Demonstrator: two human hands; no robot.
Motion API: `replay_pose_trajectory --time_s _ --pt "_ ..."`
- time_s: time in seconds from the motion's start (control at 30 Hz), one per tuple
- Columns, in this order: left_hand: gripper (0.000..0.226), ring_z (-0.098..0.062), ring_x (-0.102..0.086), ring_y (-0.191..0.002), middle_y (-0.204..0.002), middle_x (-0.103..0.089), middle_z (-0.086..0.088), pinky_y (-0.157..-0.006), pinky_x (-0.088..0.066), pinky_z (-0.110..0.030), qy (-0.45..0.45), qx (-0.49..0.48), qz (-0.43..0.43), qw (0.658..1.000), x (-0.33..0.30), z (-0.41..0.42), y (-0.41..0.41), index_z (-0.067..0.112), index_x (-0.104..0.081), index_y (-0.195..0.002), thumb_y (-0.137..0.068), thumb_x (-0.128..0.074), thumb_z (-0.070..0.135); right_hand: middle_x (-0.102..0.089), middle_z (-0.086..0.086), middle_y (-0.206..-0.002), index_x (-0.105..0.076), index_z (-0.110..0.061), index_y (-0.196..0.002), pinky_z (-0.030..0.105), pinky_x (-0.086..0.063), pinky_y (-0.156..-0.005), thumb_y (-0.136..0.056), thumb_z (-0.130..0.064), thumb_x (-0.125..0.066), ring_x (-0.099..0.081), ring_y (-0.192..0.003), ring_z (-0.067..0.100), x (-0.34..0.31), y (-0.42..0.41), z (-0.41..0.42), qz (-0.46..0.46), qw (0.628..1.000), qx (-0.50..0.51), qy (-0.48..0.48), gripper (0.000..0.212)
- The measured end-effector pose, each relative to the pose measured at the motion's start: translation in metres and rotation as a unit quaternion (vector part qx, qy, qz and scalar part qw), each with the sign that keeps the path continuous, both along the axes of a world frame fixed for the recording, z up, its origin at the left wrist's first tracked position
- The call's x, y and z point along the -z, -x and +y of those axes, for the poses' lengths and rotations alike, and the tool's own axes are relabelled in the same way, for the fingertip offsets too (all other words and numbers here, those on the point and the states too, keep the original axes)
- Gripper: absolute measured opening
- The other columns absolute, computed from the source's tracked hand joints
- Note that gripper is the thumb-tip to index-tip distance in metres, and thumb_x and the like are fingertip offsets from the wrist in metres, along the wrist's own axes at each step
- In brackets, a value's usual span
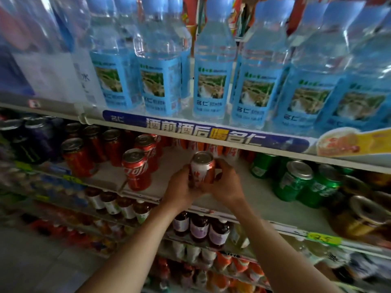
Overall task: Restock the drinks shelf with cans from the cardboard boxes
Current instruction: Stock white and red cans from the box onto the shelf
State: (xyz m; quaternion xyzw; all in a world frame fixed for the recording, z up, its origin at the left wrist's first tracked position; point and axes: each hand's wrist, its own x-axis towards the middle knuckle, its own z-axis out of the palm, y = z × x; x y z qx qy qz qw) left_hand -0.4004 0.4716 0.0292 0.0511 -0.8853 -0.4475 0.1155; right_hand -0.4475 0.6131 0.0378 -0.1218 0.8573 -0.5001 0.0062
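While held upright, a can (202,169) is gripped by both hands, left hand (179,187) and right hand (225,183). Bare shelf (249,187) lies directly beneath and behind it, between red cans (136,169) and green cans (293,180).

left hand (179,187): bare, no glove, ring or watch | right hand (225,185): bare, likewise unadorned | forearms: both uncovered up to frame edge, no sleeve or cuff showing | wrists: no strap or band
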Motion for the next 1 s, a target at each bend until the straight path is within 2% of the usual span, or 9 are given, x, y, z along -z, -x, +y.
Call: replay_pose_trajectory --time_s 0.07,0.13,0.2,0.4,0.57,0.73,0.83,0.9,1.0 --pt "0.044 -0.004 -0.064 -0.084 -0.092 -0.066 0.009 -0.071 -0.049 -0.011 -0.028 0.024 -0.017 0.999 0.001 -0.001 0.004 0.028 -0.058 -0.096 -0.067 -0.085 0.01 -0.07 -0.005 -0.092 -0.062 -0.02 -0.106 0.017 -0.053 -0.062 -0.058 -0.026 -0.094 -0.063 -0.068 -0.003 0.01 -0.001 0.003 -0.013 1.0 0.009 -0.001 0.058" --pt "0.046 -0.011 -0.068 -0.088 -0.096 -0.068 0.006 -0.075 -0.057 -0.025 -0.018 0.042 -0.031 0.998 0.004 -0.004 0.004 0.032 -0.059 -0.096 -0.066 -0.086 0.011 -0.07 -0.004 -0.094 -0.063 -0.018 -0.11 0.032 -0.058 -0.074 -0.064 -0.029 -0.09 -0.067 -0.08 0.01 0.016 -0.002 0.006 -0.013 0.999 0.03 -0.003 0.054" --pt "0.045 -0.014 -0.068 -0.094 -0.107 -0.067 0.002 -0.081 -0.058 -0.032 0.012 0.06 -0.039 0.997 0.009 -0.007 0.006 0.024 -0.062 -0.112 -0.073 -0.082 0.014 -0.072 0.0 -0.098 -0.064 -0.017 -0.112 0.037 -0.058 -0.077 -0.068 -0.03 -0.088 -0.069 -0.086 0.016 0.018 0.001 0.009 -0.002 0.999 0.045 -0.005 0.053" --pt "0.057 -0.011 -0.052 -0.125 -0.138 -0.054 0.003 -0.105 -0.042 -0.024 0.046 0.128 -0.097 0.986 0.01 0.0 0.013 0.021 -0.043 -0.145 -0.091 -0.059 0.009 -0.072 0.005 -0.105 -0.059 -0.015 -0.12 0.044 -0.057 -0.081 -0.074 -0.027 -0.083 -0.069 -0.092 0.023 0.021 0.019 0.018 -0.005 0.996 0.094 0.001 0.052" --pt "0.062 -0.019 -0.044 -0.135 -0.149 -0.044 -0.004 -0.112 -0.035 -0.028 0.116 0.141 -0.114 0.977 0.014 0.002 0.015 0.015 -0.04 -0.147 -0.092 -0.065 0.026 -0.069 0.008 -0.11 -0.056 -0.013 -0.127 0.033 -0.053 -0.083 -0.077 -0.021 -0.081 -0.066 -0.093 0.022 0.014 0.035 0.025 -0.012 0.991 0.134 0.003 0.055" --pt "0.058 -0.019 -0.043 -0.136 -0.151 -0.043 -0.003 -0.111 -0.033 -0.025 0.131 0.143 -0.124 0.973 0.012 0.001 0.019 0.016 -0.04 -0.147 -0.094 -0.062 0.028 -0.071 0.006 -0.116 -0.054 -0.018 -0.13 0.041 -0.055 -0.09 -0.073 -0.038 -0.081 -0.068 -0.103 0.026 0.021 0.047 0.026 -0.04 0.986 0.163 -0.01 0.067" --pt "0.056 -0.019 -0.043 -0.135 -0.151 -0.042 -0.003 -0.11 -0.035 -0.025 0.135 0.148 -0.129 0.971 0.008 0.001 0.02 0.018 -0.04 -0.147 -0.095 -0.059 0.027 -0.068 -0.004 -0.115 -0.056 -0.021 -0.129 0.034 -0.055 -0.087 -0.061 -0.049 -0.085 -0.066 -0.103 0.017 0.023 0.046 0.023 -0.041 0.984 0.171 -0.034 0.079" --pt "0.055 -0.02 -0.044 -0.135 -0.15 -0.043 -0.003 -0.11 -0.036 -0.027 0.13 0.15 -0.137 0.971 0.009 0.0 0.02 0.018 -0.04 -0.146 -0.096 -0.059 0.027 -0.068 0.0 -0.119 -0.055 -0.021 -0.131 0.032 -0.055 -0.085 -0.052 -0.056 -0.085 -0.066 -0.105 0.019 0.024 0.045 0.02 -0.03 0.98 0.185 -0.064 0.092" --pt "0.054 -0.019 -0.045 -0.134 -0.149 -0.044 -0.002 -0.111 -0.037 -0.031 0.111 0.154 -0.146 0.971 0.009 -0.002 0.021 0.02 -0.042 -0.145 -0.095 -0.061 0.026 -0.067 0.006 -0.122 -0.053 -0.021 -0.134 0.033 -0.054 -0.086 -0.061 -0.051 -0.083 -0.065 -0.109 0.026 0.025 0.044 0.017 -0.011 0.976 0.206 -0.074 0.084"
